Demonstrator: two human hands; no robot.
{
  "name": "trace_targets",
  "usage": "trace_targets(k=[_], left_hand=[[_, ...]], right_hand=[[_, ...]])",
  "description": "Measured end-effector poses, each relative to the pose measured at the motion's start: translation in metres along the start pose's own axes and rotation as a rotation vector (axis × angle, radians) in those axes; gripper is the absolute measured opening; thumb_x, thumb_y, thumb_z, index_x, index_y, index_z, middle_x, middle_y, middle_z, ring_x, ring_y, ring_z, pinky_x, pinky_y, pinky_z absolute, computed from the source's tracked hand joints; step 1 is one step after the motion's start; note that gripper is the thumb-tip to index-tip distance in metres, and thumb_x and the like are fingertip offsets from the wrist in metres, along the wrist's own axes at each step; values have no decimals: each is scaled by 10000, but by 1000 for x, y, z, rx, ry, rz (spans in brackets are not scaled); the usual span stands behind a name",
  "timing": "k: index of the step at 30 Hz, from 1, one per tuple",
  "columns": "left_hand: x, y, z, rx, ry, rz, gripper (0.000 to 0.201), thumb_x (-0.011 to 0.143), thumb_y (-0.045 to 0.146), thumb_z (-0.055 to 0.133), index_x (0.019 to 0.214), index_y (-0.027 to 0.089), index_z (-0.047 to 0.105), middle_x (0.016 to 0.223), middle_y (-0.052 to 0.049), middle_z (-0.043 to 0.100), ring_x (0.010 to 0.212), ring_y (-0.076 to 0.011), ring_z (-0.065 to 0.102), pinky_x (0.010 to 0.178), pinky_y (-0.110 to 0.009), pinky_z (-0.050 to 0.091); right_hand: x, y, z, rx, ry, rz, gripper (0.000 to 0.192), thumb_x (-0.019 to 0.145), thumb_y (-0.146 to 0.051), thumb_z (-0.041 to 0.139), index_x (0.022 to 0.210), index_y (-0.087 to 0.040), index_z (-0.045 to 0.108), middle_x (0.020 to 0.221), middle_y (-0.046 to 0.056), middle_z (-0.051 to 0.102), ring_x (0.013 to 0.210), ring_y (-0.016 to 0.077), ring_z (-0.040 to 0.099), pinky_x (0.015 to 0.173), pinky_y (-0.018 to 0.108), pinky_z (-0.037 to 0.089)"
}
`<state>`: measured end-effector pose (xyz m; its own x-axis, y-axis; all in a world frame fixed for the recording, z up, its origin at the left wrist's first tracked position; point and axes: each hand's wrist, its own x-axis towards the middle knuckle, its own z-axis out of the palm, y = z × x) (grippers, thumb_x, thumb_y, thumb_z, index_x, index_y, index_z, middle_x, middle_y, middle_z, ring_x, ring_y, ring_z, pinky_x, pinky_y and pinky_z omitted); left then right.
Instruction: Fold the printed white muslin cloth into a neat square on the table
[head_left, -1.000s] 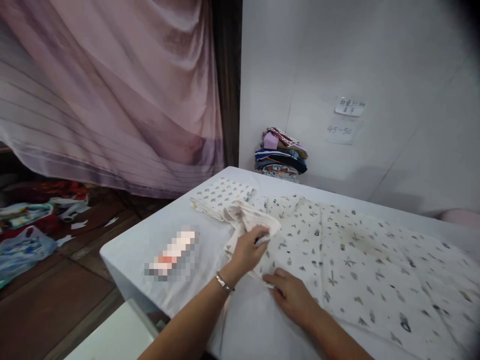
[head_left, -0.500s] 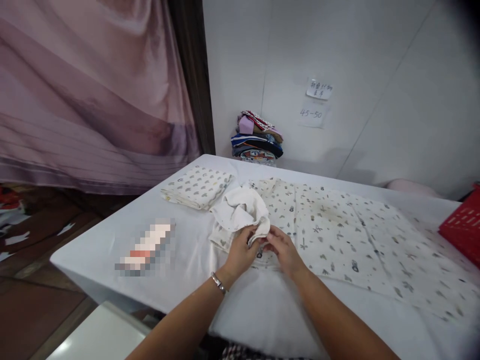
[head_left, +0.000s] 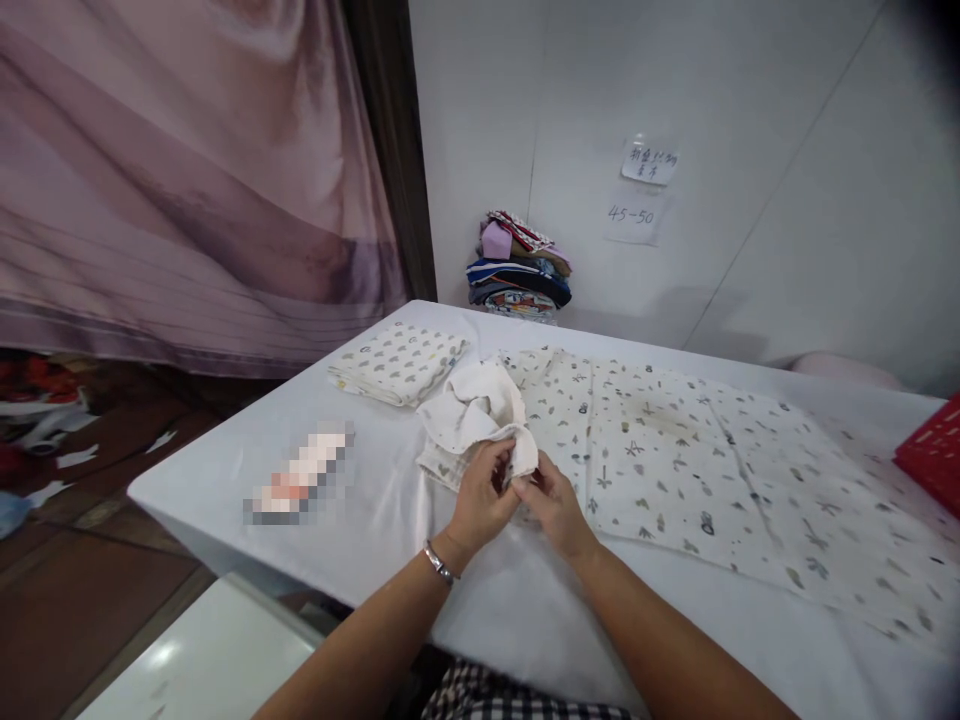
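Note:
A large white printed cloth (head_left: 697, 470) lies spread on the white table (head_left: 360, 520), with its left end bunched into a crumpled fold (head_left: 476, 410). My left hand (head_left: 480, 495), with a bracelet on the wrist, pinches the edge of that bunched fold. My right hand (head_left: 551, 505) meets it at the same edge, fingers closed on the fabric. Both hands touch each other near the table's front.
A folded printed cloth (head_left: 397, 362) lies left of the bunched part. A blurred small object (head_left: 300, 485) rests near the table's left edge. Stacked folded clothes (head_left: 519, 268) sit against the wall. A red basket (head_left: 934, 455) stands at the right; a pink curtain (head_left: 187, 170) hangs left.
My right hand left the flat cloth and came up to meet my left hand at the bunched edge. The view shifted, bringing the red basket into sight.

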<state>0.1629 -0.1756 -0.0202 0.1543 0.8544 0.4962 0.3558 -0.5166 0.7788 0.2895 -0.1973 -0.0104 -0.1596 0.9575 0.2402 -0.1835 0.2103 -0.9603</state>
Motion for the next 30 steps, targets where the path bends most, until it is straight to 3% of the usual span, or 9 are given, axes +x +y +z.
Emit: trace_targets(k=[6,9,15,20,24,26,28,30], left_hand=[[-7,-1,0,-214,-67,-112,387,775,290,565,1147,213,489,935,-50,565,779,-150,555,674,-274,478],[-7,0,0,-326,-79,-151,352,795,336,550,1118,204,500,930,-53,589,821,-163,573,696,-283,487],[-8,3,5,-242,16,-216,320,773,359,592,1043,189,571,872,-35,616,763,-155,565,655,-257,464],[-9,3,7,-275,26,-230,295,872,391,433,833,167,621,616,1,557,573,-117,500,554,-231,415],[-7,1,7,-201,127,-263,392,873,398,434,569,162,509,500,23,488,493,-93,443,488,-211,363],[-6,0,4,-122,139,-212,358,880,367,432,613,156,546,525,21,518,507,-94,463,502,-209,380],[-7,0,-1,-3,128,-114,262,890,299,419,817,156,625,638,3,603,585,-106,529,564,-215,427],[-8,-1,-5,157,131,11,269,886,218,407,1066,172,602,836,-34,673,731,-127,599,671,-238,470]], right_hand=[[-1,0,-5,-135,32,-67,332,871,-314,481,1186,-237,553,1174,53,536,1060,193,517,915,325,437],[0,3,-8,-262,53,-150,290,883,-305,472,1130,-240,608,1093,60,545,996,184,538,850,306,461],[-1,13,-10,-449,24,-322,235,869,-239,495,1042,-247,654,940,51,602,882,171,561,796,312,459],[1,11,-9,-322,147,-159,143,834,-275,551,862,-207,674,770,16,594,707,137,547,654,262,457],[2,6,-9,-249,252,-124,137,813,-300,575,814,-188,654,708,-4,550,622,114,515,574,238,443],[3,5,-9,-267,258,-165,129,812,-292,581,813,-187,654,715,0,551,633,116,518,578,240,439],[3,6,-10,-280,277,-197,113,812,-280,584,813,-191,655,720,0,552,626,114,515,566,238,431],[2,7,-10,-307,296,-210,102,813,-270,583,813,-195,652,716,-1,550,619,113,512,558,238,427]])
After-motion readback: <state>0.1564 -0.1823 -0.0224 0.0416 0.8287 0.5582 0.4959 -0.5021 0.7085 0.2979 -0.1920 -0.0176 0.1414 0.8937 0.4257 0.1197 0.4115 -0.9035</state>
